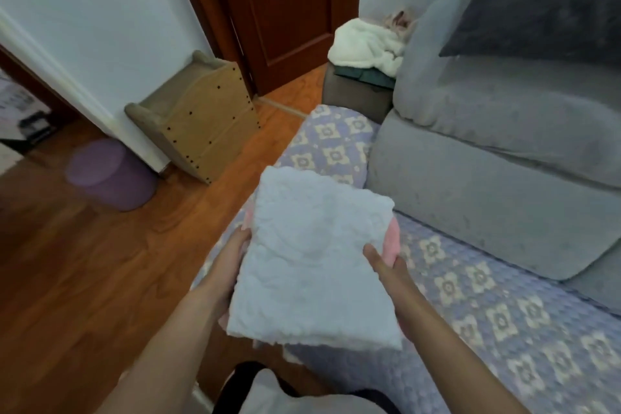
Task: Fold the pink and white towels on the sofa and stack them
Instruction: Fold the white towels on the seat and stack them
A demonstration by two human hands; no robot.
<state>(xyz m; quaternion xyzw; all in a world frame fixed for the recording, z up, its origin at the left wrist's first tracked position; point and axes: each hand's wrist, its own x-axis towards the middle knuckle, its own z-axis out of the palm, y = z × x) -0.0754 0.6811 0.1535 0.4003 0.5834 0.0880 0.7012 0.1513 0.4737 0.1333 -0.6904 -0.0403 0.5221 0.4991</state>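
Observation:
A folded white towel [312,255] lies on top of a folded pink towel [392,240], of which only edges show at the right and left. I hold the stack above the front edge of the sofa seat [470,296], which has a purple flowered cover. My left hand [232,262] grips the stack's left side, its fingers hidden underneath. My right hand [386,265] grips the right side, thumb on the white towel and fingers under the pink one.
Grey sofa cushions [487,158] rise at the right. A white blanket [366,44] sits on a small box beside the sofa. On the wooden floor [84,279] stand a purple bin [107,175] and a leaning wooden shelf [201,118]. A brown door [285,10] is behind.

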